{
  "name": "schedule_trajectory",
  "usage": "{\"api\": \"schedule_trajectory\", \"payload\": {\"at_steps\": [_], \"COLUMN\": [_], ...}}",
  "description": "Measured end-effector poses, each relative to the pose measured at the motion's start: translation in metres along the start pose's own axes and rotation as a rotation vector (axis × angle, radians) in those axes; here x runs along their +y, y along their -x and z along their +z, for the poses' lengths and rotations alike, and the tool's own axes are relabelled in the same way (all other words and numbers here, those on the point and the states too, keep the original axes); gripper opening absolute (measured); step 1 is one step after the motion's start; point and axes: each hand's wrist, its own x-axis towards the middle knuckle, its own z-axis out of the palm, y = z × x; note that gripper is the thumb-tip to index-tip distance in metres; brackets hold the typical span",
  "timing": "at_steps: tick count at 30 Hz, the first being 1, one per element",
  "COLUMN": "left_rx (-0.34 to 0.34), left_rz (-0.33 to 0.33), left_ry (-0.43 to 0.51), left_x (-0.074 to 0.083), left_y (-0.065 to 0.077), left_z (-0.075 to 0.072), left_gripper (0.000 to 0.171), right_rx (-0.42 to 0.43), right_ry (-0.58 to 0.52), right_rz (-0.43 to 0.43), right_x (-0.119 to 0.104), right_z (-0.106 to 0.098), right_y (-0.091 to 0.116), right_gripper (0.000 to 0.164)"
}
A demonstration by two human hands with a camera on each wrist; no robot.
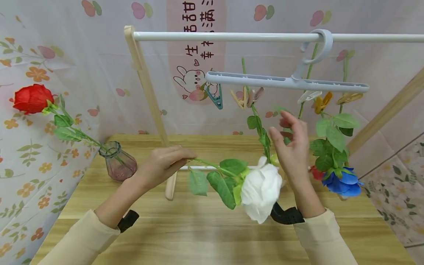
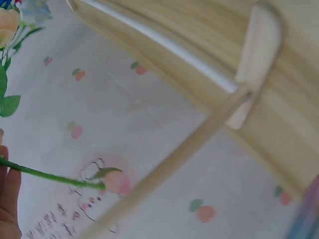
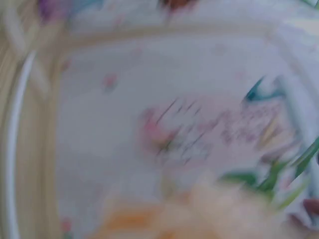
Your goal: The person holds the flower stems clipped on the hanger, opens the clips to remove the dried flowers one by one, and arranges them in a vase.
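Note:
My left hand (image 1: 164, 166) pinches the green stem of a white artificial rose (image 1: 261, 191), which lies out sideways to the right. In the left wrist view, the stem end (image 2: 60, 179) juts past the fingers. My right hand (image 1: 293, 145) is raised below the grey-blue hanger (image 1: 258, 79), its fingers apart and slightly bent, with nothing seen in them. From the hanger, clips hold green stems, among them one with a blue rose (image 1: 343, 183). A teal clip (image 1: 216, 97) at the hanger's left end holds nothing. The right wrist view is blurred; a peach-coloured flower (image 3: 199, 214) fills its bottom.
The hanger hooks over the white rail (image 1: 225, 36) of a wooden-legged rack. At the left, a glass vase (image 1: 118, 162) holds a red rose (image 1: 34, 98) on the wooden table (image 1: 198, 235). Patterned cloth (image 1: 109, 73) covers the back and sides.

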Motion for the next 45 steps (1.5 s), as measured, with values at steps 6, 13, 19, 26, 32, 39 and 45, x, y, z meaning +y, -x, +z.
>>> {"api": "schedule_trajectory", "payload": {"at_steps": [6, 13, 19, 26, 32, 39, 45], "left_rx": [0.286, 0.621, 0.970, 1.150, 1.084, 0.804, 0.591], "left_rz": [-0.181, -0.406, -0.603, -0.684, -0.777, -1.055, -1.122], "left_ry": [0.082, 0.389, 0.424, 0.405, 0.301, -0.048, -0.288], "left_x": [-0.002, -0.019, -0.043, -0.069, -0.086, -0.093, -0.090], "left_y": [0.038, 0.060, 0.065, 0.066, 0.082, 0.104, 0.116], "left_z": [-0.021, -0.059, -0.099, -0.112, -0.093, -0.073, -0.065], "left_gripper": [0.039, 0.029, 0.026, 0.026, 0.017, 0.016, 0.026], "right_rx": [-0.395, -0.248, -0.215, -0.194, -0.204, -0.214, -0.216], "right_ry": [0.099, 0.079, 0.105, 0.136, 0.152, 0.121, 0.097], "right_rz": [0.341, 0.268, 0.241, 0.238, 0.239, 0.248, 0.230], "right_x": [0.026, 0.028, 0.028, 0.025, 0.005, 0.012, 0.024], "right_z": [0.008, 0.021, 0.024, 0.022, 0.024, 0.021, 0.017], "right_y": [-0.003, 0.002, 0.009, 0.014, 0.013, 0.015, 0.018], "right_gripper": [0.052, 0.027, 0.023, 0.021, 0.018, 0.018, 0.023]}}
